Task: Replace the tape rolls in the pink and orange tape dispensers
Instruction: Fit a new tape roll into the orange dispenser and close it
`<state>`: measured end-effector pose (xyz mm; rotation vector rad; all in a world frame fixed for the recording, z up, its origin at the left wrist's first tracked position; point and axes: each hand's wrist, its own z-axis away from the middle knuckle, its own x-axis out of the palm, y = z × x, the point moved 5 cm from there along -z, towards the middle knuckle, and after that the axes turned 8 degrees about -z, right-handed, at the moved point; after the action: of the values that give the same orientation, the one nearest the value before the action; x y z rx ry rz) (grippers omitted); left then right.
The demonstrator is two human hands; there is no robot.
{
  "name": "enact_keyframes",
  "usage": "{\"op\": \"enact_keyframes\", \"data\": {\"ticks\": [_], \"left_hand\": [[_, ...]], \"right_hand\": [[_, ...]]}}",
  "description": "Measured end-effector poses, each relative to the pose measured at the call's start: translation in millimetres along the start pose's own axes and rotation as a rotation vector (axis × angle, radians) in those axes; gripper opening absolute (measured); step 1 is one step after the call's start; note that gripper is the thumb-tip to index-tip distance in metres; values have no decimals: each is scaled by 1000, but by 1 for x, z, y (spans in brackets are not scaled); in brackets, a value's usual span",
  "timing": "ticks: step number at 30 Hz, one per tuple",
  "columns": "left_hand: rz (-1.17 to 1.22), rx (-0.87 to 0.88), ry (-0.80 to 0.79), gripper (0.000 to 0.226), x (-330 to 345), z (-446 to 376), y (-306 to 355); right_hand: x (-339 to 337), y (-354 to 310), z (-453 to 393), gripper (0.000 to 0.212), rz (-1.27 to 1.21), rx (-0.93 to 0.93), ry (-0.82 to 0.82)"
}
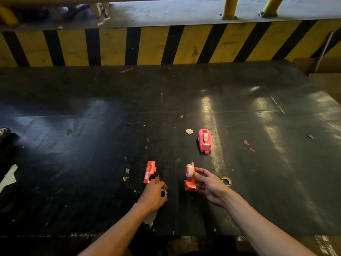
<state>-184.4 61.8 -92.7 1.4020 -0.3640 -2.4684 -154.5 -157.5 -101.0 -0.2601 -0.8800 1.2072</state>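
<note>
The orange tape dispenser is split in two. One half [190, 177], with a clear tape roll [190, 169] seated on it, stands upright in my right hand [208, 185]. The other orange half [150, 171] lies flat on the dark table [92, 145], its near end touched by my left hand [154, 194]. That hand is curled around a small clear tape roll [163, 193]. The pink dispenser [204, 140] sits assembled further back on the right, holding a roll of tape. An empty tape core [226, 181] lies just right of my right hand.
Scraps of paper and tape litter the table, with a white round sticker [189, 131] beside the pink dispenser. A yellow-and-black striped barrier [166, 45] runs along the far edge. Cardboard [324, 78] sits at the back right.
</note>
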Motion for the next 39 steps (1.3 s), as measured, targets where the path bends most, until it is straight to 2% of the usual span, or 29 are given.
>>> {"op": "enact_keyframes", "data": {"ticks": [6,8,12,15,18,20,23,26,28,31,34,36,39], "left_hand": [[252,-30,147,42,-7,1,-4],[203,-9,190,43,-11,1,-3],[-39,41,139,42,-6,1,-1],[-129,70,145,47,-3,0,0],[-88,64,367,47,-18,0,-3],[-56,-36,448,54,-28,-5,-11],[22,-228,298,64,-32,-16,-27],[35,-274,230,61,-33,-20,-36],[155,-285,203,63,-32,-22,-35],[582,-247,111,78,-27,-20,-17],[941,-161,-96,85,-15,-12,18],[1015,-120,-156,82,-9,-9,36],[974,-80,-167,77,-7,-6,47]], "right_hand": [[3,2,3,33,29,22,8],[5,3,5,34,34,26,7],[9,5,8,33,35,27,15],[10,4,11,33,23,24,16],[10,3,15,32,25,20,26],[9,3,17,33,30,21,33],[9,5,19,33,39,29,33],[9,5,22,32,46,19,40],[7,6,23,31,38,11,42],[4,8,24,32,23,-18,30],[7,9,24,34,18,-40,26],[10,9,23,36,10,-52,19],[14,7,25,39,-7,-65,0]]}}
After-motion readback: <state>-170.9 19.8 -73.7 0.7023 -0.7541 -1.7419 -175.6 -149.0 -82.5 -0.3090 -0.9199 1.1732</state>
